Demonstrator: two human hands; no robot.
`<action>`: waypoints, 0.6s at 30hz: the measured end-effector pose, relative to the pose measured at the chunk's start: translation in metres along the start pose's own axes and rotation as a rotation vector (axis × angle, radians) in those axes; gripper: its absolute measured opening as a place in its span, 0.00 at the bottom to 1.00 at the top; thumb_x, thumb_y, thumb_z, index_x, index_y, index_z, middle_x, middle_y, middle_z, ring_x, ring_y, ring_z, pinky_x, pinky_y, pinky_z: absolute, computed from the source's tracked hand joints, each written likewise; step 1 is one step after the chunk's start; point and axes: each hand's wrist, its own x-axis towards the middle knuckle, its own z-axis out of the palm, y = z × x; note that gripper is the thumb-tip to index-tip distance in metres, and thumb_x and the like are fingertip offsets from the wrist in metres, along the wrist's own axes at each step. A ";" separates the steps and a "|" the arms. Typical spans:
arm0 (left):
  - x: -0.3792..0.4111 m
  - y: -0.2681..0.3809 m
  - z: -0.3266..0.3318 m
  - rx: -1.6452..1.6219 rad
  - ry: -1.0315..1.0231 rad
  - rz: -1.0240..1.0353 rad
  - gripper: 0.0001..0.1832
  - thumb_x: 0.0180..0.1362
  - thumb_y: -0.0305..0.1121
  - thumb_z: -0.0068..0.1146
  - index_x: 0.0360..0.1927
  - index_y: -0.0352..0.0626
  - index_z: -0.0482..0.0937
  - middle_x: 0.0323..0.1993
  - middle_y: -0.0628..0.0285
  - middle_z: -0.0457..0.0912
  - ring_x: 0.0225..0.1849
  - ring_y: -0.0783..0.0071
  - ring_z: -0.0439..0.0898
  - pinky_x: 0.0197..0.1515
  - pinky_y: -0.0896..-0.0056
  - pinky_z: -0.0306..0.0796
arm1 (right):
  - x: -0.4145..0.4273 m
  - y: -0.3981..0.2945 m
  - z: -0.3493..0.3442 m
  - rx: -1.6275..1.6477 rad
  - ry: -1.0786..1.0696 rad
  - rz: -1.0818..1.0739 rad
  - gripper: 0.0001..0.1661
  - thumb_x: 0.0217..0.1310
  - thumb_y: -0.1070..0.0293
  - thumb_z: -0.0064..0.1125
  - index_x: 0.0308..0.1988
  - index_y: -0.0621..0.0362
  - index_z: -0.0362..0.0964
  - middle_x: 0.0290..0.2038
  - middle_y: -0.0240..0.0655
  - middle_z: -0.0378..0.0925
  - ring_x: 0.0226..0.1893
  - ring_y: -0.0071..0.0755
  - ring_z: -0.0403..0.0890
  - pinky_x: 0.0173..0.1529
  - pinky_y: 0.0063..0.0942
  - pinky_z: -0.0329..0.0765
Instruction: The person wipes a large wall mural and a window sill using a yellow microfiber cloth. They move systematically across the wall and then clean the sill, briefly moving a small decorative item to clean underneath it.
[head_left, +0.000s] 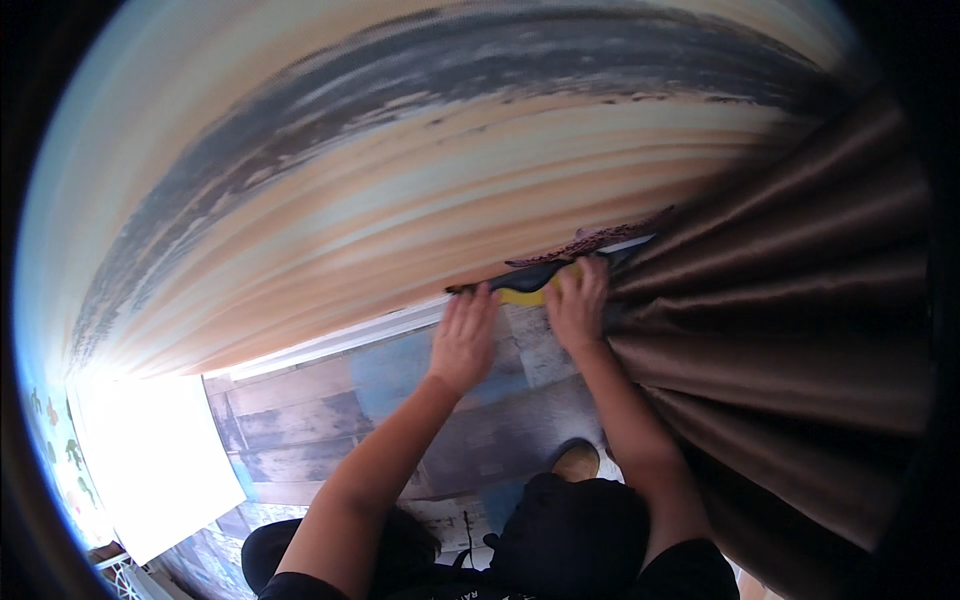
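Observation:
Flat on a dark and yellow strip-like item (525, 291), possibly cloth, rests my left hand (466, 334), its fingers at the item's left end. My right hand (579, 296) is at the yellow part farther right, fingers bent; whether it grips or only presses cannot be told. The item lies along the foot of a wall with a printed mural (360, 240), beside the white baseboard (360, 334). A mottled purplish-brown shape (600, 240) shows just above it on the wall side; whether it is printed or solid is unclear.
A brown satiny curtain (780, 300) hangs in folds close to my right arm. Patchwork wood-look flooring (300, 405) lies below. A bright white panel or opening (157, 457) is at the left, and a white openwork object (127, 577) at the lower left.

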 end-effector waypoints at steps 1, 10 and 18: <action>0.011 0.007 0.011 0.031 -0.007 0.041 0.39 0.44 0.31 0.55 0.65 0.36 0.62 0.68 0.50 0.58 0.64 0.51 0.63 0.69 0.51 0.52 | -0.001 0.013 0.007 0.041 0.055 0.078 0.20 0.58 0.61 0.58 0.48 0.60 0.67 0.55 0.51 0.60 0.60 0.59 0.59 0.66 0.60 0.52; 0.072 0.059 0.046 0.034 -0.107 0.143 0.37 0.48 0.33 0.51 0.65 0.34 0.61 0.71 0.52 0.51 0.69 0.59 0.57 0.71 0.54 0.46 | 0.034 0.059 0.055 0.713 0.423 0.932 0.41 0.70 0.51 0.37 0.69 0.67 0.36 0.70 0.55 0.42 0.69 0.48 0.49 0.71 0.36 0.46; 0.029 -0.011 0.009 0.127 -0.172 0.256 0.35 0.50 0.30 0.50 0.65 0.35 0.62 0.71 0.56 0.53 0.67 0.63 0.61 0.69 0.58 0.53 | 0.021 -0.026 0.091 1.030 0.472 1.266 0.30 0.70 0.56 0.37 0.65 0.62 0.49 0.62 0.43 0.58 0.59 0.36 0.62 0.63 0.28 0.58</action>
